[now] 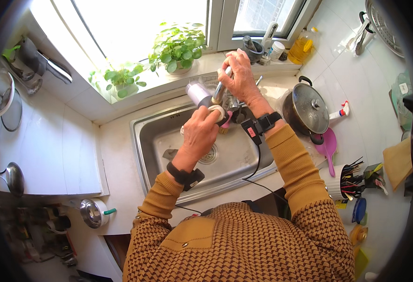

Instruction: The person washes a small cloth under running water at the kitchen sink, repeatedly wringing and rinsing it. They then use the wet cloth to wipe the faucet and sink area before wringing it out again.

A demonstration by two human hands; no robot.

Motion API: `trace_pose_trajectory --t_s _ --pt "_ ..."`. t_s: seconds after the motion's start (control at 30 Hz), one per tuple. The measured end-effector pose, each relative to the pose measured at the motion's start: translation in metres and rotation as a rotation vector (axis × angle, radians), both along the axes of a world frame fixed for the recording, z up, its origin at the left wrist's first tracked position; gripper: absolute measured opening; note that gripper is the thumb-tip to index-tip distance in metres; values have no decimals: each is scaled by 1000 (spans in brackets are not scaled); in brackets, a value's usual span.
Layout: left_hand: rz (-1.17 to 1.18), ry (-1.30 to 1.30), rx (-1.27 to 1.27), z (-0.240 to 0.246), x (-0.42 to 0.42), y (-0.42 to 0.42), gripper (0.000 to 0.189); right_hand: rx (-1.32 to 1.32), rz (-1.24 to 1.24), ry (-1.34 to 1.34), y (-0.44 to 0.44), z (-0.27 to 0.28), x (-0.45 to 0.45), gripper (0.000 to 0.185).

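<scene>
My right hand (241, 79) grips the upper end of a shiny metal tube (220, 92), which looks like a faucet spout. Over the sink, my left hand (200, 132) holds a whitish cloth (217, 112) close to the tube's lower end. Whether the cloth touches the tube cannot be told. Just behind it is a pale lilac cylinder (197, 92) with a dark end. Part of the faucet body (233, 103) shows below my right hand. A pink-handled brush (224, 129) hangs by the sink's back edge. The stainless steel sink (240, 149) lies beneath, its drain (209, 155) partly hidden by my left hand.
A lidded pot (307, 105) and a pink ladle (326, 146) stand right of the sink. Potted plants (180, 51), a mortar (254, 53) and an oil bottle (301, 47) line the windowsill. A cable (257, 165) runs from my right wrist strap across the sink's front rim.
</scene>
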State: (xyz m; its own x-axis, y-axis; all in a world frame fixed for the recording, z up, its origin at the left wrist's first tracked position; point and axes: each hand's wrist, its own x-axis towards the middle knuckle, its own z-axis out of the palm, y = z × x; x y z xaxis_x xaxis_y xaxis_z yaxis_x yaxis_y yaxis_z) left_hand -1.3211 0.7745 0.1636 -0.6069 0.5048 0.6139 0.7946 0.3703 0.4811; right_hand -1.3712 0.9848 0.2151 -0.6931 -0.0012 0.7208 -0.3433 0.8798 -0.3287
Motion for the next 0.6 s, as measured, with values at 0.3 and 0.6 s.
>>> trace_pose_trajectory --t_s 0.3,0.6 --pt "-52 -1245 611 -99 -3 -57 26 6 5 -8 1 0 -2 26" --pt "22 -40 232 -3 18 0 21 39 14 -29 0 5 -1 25"
